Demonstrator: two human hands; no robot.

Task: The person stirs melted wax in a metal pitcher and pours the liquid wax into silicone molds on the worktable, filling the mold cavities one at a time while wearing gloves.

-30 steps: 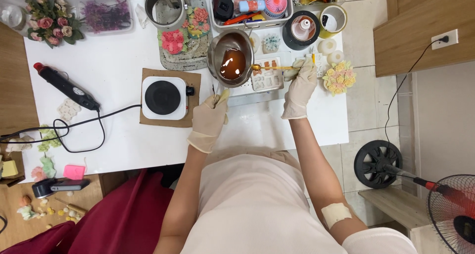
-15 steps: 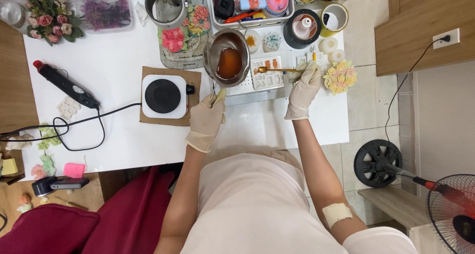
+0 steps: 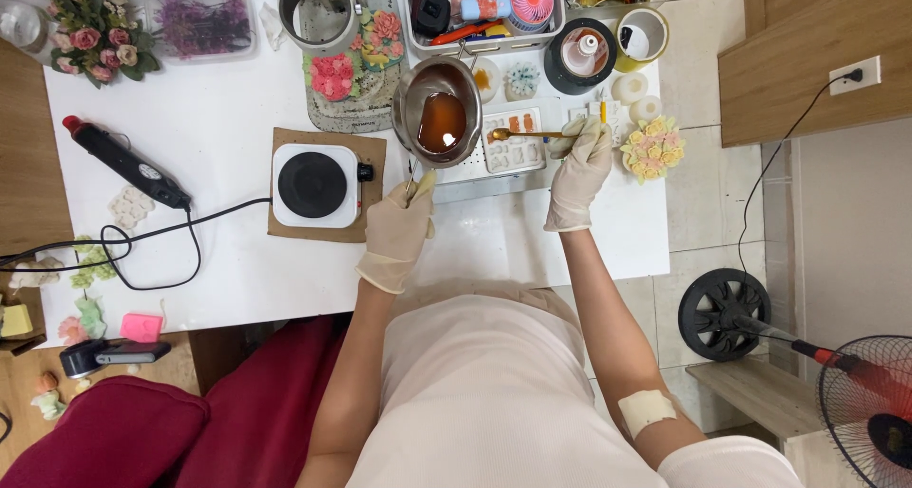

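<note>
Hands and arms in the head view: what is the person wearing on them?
Both the left hand and the right hand wear thin, cream-coloured disposable gloves that end at the wrist and wrinkle there. The forearms are bare, with no sleeves below the elbow. A pale rectangular adhesive patch sits on the right arm near the elbow.

Shiny metal pot (image 3: 437, 108) holds glossy amber liquid (image 3: 442, 122). The spoon (image 3: 518, 134) looks polished gold metal. Thin, matt cream gloves, seemingly latex, cover the left hand (image 3: 399, 227) and right hand (image 3: 579, 165). The tabletop (image 3: 218, 250) is smooth and white; the hotplate (image 3: 315, 185) matt black.
</note>
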